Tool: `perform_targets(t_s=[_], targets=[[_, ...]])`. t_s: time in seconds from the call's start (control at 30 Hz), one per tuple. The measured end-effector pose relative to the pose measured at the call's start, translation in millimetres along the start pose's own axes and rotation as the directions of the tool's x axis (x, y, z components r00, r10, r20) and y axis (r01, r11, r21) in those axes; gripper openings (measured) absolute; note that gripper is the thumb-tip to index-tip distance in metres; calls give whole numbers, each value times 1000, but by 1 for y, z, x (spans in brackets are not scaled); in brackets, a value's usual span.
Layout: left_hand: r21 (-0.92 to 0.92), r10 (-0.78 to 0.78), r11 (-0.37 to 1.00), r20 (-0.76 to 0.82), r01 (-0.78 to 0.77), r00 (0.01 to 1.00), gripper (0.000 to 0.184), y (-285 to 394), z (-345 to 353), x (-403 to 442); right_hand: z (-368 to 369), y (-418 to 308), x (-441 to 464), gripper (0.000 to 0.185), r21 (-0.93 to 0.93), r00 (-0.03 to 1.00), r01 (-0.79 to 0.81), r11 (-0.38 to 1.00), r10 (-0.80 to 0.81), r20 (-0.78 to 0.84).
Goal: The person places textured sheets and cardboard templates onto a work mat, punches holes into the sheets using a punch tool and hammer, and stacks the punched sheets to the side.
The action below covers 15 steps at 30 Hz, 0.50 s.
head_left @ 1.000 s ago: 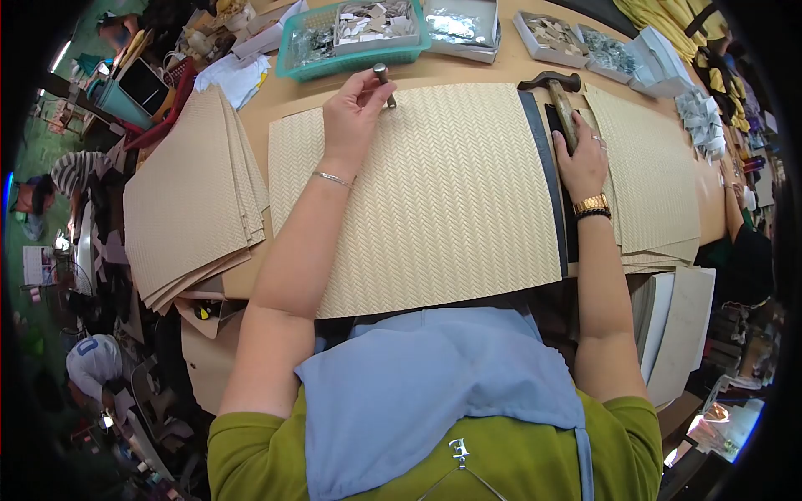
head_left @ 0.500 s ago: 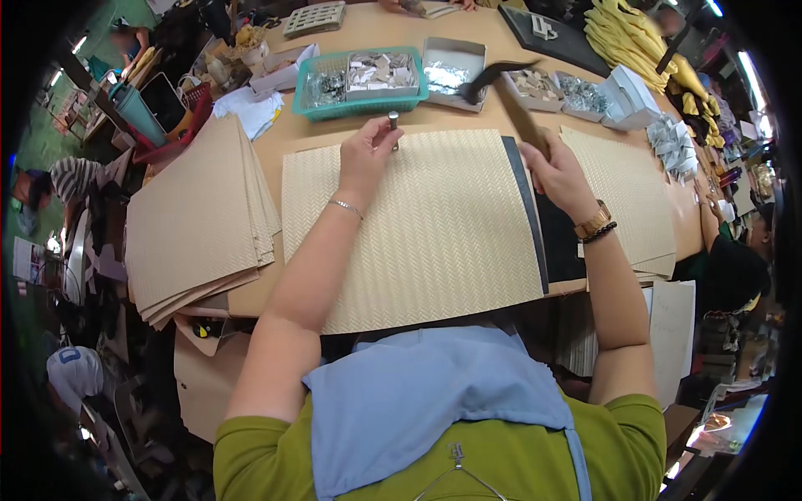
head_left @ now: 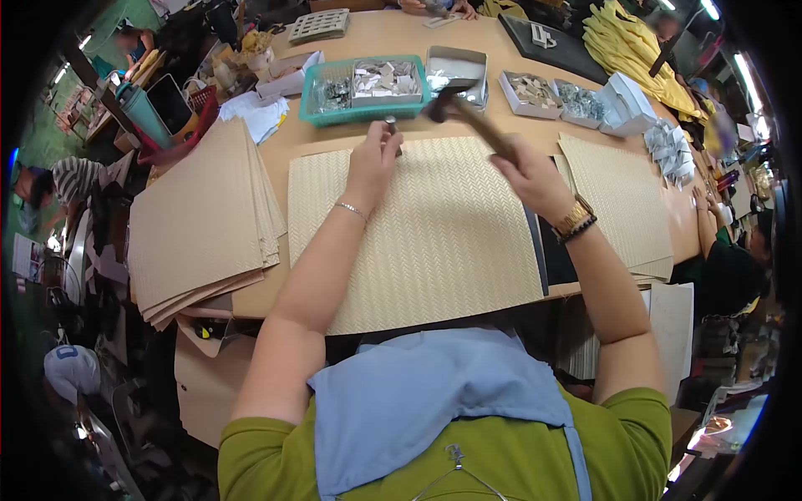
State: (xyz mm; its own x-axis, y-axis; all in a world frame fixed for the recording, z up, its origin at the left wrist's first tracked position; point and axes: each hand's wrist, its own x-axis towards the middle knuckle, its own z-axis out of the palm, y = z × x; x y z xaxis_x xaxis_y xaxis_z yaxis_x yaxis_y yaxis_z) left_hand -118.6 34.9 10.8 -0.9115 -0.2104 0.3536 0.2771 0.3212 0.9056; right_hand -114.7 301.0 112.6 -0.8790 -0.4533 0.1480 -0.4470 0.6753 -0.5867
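One hammer (head_left: 479,123) nearer one rod (head_left: 391,125)

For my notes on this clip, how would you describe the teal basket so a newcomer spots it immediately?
On the table, find the large woven-pattern sheet in front of the person. Just beyond its far edge sits the basket, holding a white box of small pale pieces. Its teal color distinguishes it from the white boxes on either side.
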Motion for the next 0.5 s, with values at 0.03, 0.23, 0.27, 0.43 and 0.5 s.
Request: perform_targets(t_s=[0.03,0.23,0.27,0.43,0.5], targets=[[-16,4,1000,-30,-4,1000,21,-5,1,2,4,25,-9,33,-32,994,-27,999,24,-108],[-439,-126,898,-326,-31,937,20,-4,-51,22,-9,129,-77,38,-468,912,-314,826,126,-391],[-220,-55,975,-323,-18,945,24,1,-69,20,-5,136,-85,39,-517,919,-288,806,81,-385],[790,-59,536,-318,299,946,46,12,-180,-27,58,32,-101,52,-630,971,22,776,-167,-171],[798,-211,366,-430,479,878,59,24,-200,-50,71,19,-99,53,-446,970,-45,894,-68,-233]])
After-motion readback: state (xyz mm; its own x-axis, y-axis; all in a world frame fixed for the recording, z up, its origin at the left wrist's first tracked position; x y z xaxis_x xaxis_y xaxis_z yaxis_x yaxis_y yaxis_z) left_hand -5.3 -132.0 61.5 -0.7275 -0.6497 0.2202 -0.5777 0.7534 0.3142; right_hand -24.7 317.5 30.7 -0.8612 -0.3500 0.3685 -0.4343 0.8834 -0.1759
